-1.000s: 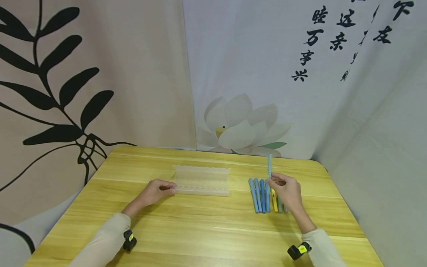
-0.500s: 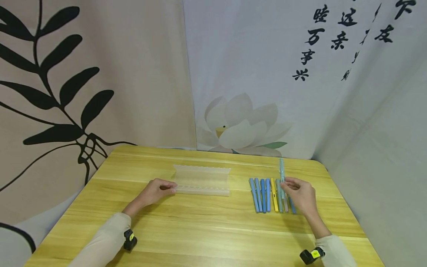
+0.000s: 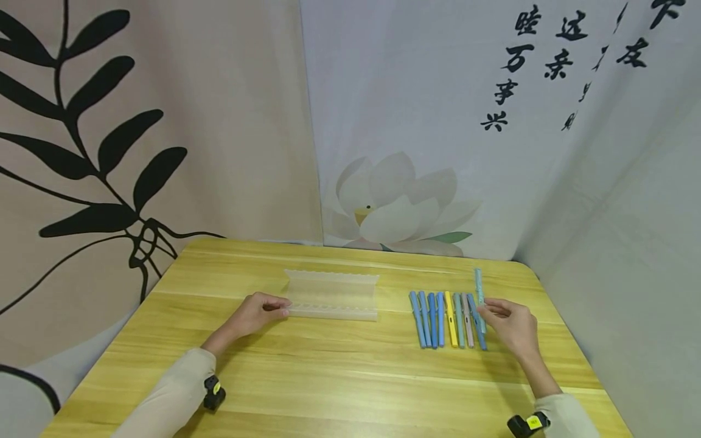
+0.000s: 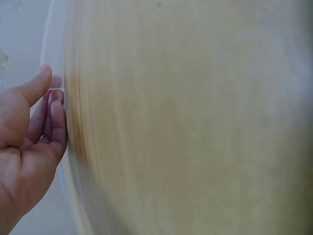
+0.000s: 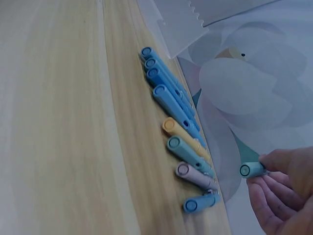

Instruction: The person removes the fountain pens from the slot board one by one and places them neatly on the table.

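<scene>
My left hand [image 3: 257, 315] pinches the near left corner of a translucent plastic pen case [image 3: 332, 291], which lies unfolded with a scalloped far edge. Between thumb and fingers, my right hand [image 3: 513, 325] holds a light teal pen [image 3: 479, 281] by its middle, just past the right end of a row of pens. In the right wrist view, the round end of that held pen [image 5: 251, 170] points toward the camera. Beside it in the row are a blue pen [image 3: 477, 322], a pinkish-grey pen [image 3: 467, 319] and a green pen [image 3: 458, 319].
Farther left in the row come a yellow pen [image 3: 451, 319] and several blue pens [image 3: 432, 320]. Everything lies on a wooden table [image 3: 339, 377]. A printed curtain [image 3: 405, 121] hangs behind its far edge.
My right hand has carried the light teal pen rightward and lower, from over the row to its right end, uncovering the pens there. The left hand and pen case stay put.
</scene>
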A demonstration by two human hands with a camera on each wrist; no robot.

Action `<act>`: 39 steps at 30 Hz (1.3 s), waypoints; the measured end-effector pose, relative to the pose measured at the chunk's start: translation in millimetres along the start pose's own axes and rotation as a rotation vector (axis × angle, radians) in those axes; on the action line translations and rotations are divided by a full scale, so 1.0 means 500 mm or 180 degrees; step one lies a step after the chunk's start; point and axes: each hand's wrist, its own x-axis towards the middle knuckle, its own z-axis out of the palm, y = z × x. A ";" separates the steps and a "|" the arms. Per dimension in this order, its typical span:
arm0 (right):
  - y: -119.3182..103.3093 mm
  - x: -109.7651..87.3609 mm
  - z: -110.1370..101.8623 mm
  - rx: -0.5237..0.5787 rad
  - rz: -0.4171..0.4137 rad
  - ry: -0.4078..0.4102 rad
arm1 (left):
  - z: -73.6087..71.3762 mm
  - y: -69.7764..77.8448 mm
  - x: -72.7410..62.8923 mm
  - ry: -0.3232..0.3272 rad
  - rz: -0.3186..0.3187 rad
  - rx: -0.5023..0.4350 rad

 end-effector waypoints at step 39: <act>0.086 -0.008 0.007 -0.0255 0.0478 -0.0254 | 0.004 -0.006 0.001 0.0006 -0.0016 0.0076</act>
